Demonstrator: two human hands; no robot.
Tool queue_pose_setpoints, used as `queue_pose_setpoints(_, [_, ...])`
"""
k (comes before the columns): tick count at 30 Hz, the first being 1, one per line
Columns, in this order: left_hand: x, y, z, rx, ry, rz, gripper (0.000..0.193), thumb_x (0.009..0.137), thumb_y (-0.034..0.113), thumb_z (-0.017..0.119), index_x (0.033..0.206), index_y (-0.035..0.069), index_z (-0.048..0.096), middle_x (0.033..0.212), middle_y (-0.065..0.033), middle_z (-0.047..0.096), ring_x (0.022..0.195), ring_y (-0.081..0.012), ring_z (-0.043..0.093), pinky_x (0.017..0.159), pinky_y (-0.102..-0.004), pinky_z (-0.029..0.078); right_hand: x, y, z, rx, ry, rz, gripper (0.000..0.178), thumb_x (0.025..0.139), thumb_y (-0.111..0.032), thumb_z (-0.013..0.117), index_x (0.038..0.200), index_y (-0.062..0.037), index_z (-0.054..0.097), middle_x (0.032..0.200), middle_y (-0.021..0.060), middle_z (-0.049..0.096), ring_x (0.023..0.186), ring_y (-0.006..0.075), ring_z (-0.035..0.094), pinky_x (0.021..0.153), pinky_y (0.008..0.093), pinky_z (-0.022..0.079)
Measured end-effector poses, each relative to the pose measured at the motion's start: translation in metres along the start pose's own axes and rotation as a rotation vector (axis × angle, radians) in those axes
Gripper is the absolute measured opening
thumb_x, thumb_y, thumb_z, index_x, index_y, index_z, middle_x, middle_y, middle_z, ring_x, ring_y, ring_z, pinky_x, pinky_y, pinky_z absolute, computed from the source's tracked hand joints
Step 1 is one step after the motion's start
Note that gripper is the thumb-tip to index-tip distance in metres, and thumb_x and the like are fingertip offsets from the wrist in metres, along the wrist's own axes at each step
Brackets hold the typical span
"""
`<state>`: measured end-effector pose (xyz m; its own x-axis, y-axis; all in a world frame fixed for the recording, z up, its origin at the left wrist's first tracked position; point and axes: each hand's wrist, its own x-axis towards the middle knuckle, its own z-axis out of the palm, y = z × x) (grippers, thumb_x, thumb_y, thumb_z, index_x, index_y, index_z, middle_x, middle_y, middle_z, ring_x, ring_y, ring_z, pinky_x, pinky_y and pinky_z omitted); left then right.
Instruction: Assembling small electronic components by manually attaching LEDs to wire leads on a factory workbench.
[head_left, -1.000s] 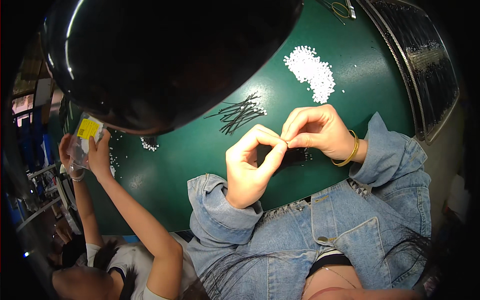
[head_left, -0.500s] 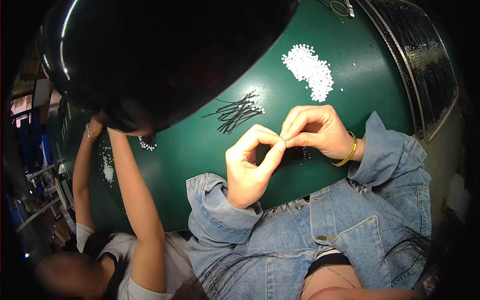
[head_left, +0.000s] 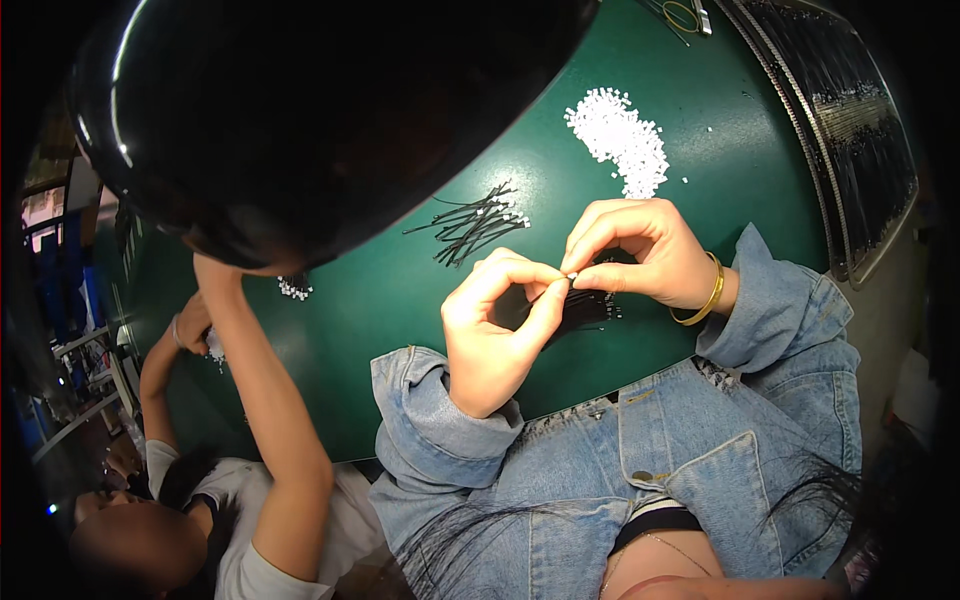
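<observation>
My left hand (head_left: pixel 497 335) and my right hand (head_left: pixel 650 262) meet fingertip to fingertip over the green table (head_left: pixel 380 330). Between the two pinches shows a tiny white plastic connector housing (head_left: pixel 572 277), gripped by my right thumb and forefinger. My left thumb and forefinger close on the end of a thin black wire, mostly hidden by the fingers. Under my hands lies a bundle of black wires (head_left: pixel 590 312) with small pale tips. Beyond my left hand, several black wires with white connectors (head_left: pixel 472 228) lie in a loose heap.
A pile of white connector housings (head_left: pixel 622 140) lies past my right hand. Black wires fill a rack (head_left: pixel 850 130) at the right. A large black glossy shape (head_left: pixel 330 130) blocks the upper left. A co-worker's arms (head_left: pixel 265 390) reach over the table at left, near more white pieces (head_left: pixel 295 287).
My right hand has shifted slightly away and my left slightly leftward, and the white housing now shows between the fingertips. The co-worker's far hand has moved down to the small white pile.
</observation>
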<state>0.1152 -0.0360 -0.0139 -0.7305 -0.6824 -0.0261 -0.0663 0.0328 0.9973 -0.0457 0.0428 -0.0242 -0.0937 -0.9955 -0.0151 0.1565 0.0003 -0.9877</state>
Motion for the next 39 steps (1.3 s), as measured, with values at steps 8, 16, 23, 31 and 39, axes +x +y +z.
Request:
queue_pose_setpoints(8, [-0.001,-0.003,0.0,-0.171,-0.06,-0.039,0.006,0.071,-0.005,0.061,0.075,-0.001,0.059,0.069,-0.0034,0.053,0.066,-0.0108,0.05,0.063,-0.0214,0.037,-0.001,0.001,-0.002,-0.138,-0.016,-0.114,0.009,0.068,0.0,0.067,0.076,-0.0015,0.063,0.077,0.0066,0.06,0.07,0.014,0.057,0.063,0.0227,0.045])
queue_pose_setpoints(16, [0.015,-0.017,-0.013,0.333,0.066,0.182,0.01,0.072,-0.002,0.061,0.082,-0.001,0.06,0.076,-0.0062,0.055,0.07,-0.0145,0.049,0.066,-0.0253,0.038,0.019,-0.01,-0.022,-0.566,0.093,-0.22,0.012,0.067,-0.004,0.067,0.078,-0.0034,0.064,0.078,0.0049,0.06,0.072,0.0153,0.055,0.064,0.0253,0.045])
queue_pose_setpoints(23, [0.015,-0.008,-0.007,0.85,-0.094,0.382,0.014,0.064,0.004,0.065,0.077,0.006,0.06,0.078,-0.0046,0.052,0.078,-0.0213,0.048,0.071,-0.031,0.033,0.024,-0.01,-0.069,-1.09,0.182,-0.376,0.013,0.065,-0.009,0.066,0.078,-0.0073,0.063,0.079,0.001,0.058,0.08,0.0182,0.051,0.073,0.0299,0.04])
queue_pose_setpoints(31, [0.007,-0.008,0.001,0.696,-0.301,0.247,0.012,0.063,0.003,0.066,0.072,0.004,0.057,0.069,-0.0037,0.052,0.067,-0.0185,0.049,0.062,-0.0277,0.036,0.022,-0.005,-0.062,-1.191,0.12,-0.355,0.009,0.065,-0.011,0.066,0.072,-0.0088,0.06,0.077,-0.0018,0.054,0.08,0.0164,0.047,0.073,0.0294,0.038])
queue_pose_setpoints(39, [0.007,-0.006,-0.01,0.451,-0.242,0.106,0.008,0.071,-0.001,0.061,0.078,0.0,0.057,0.07,-0.0058,0.058,0.066,-0.0138,0.055,0.057,-0.0243,0.043,0.024,-0.001,-0.06,-1.221,0.123,-0.358,0.01,0.063,-0.011,0.066,0.07,-0.0086,0.058,0.075,-0.0018,0.054,0.077,0.0175,0.047,0.07,0.0301,0.038])
